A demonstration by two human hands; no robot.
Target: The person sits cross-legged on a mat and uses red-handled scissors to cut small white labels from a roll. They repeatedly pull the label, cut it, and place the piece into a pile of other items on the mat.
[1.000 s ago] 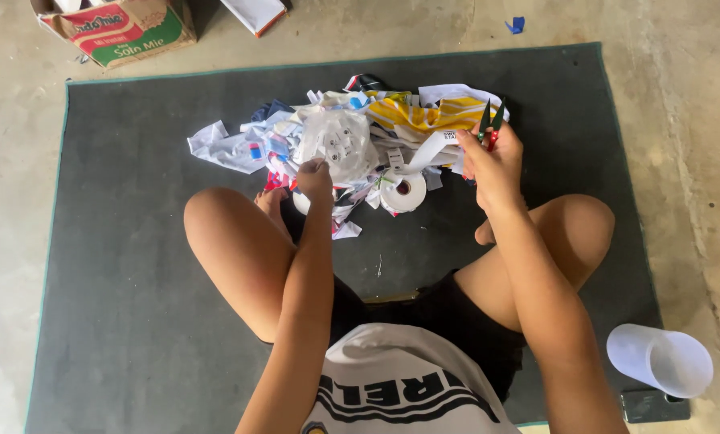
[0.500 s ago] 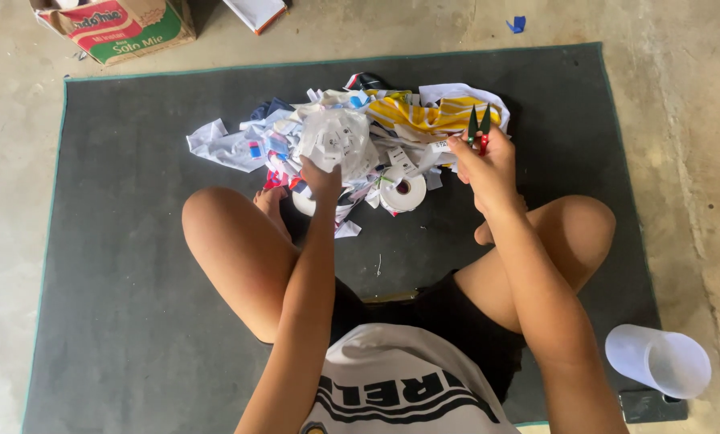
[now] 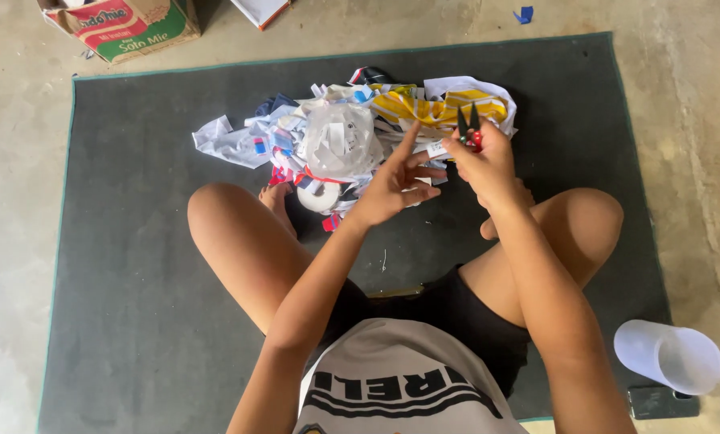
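Observation:
I sit cross-legged on a dark grey mat (image 3: 135, 281). A heap of cloth and paper scraps (image 3: 352, 137), white, yellow, blue and red, lies in front of my knees. My right hand (image 3: 488, 165) grips small red-handled snips (image 3: 468, 128), blades pointing up and slightly apart. My left hand (image 3: 392, 185) is just left of it with fingers spread, holding nothing, over the pile's near edge. A small white label piece (image 3: 436, 149) sits between the two hands. A roll of white tape (image 3: 320, 194) lies near my left foot.
A cardboard box (image 3: 127, 24) stands off the mat at the top left, another box corner (image 3: 259, 10) beside it. A translucent plastic cup (image 3: 669, 355) lies on its side at the lower right, next to a dark phone (image 3: 657, 400). Bare concrete floor surrounds the mat.
My left hand let go of the crumpled white scrap at the middle of the pile and moved right, toward my right hand. The right hand with the snips stayed nearly in place.

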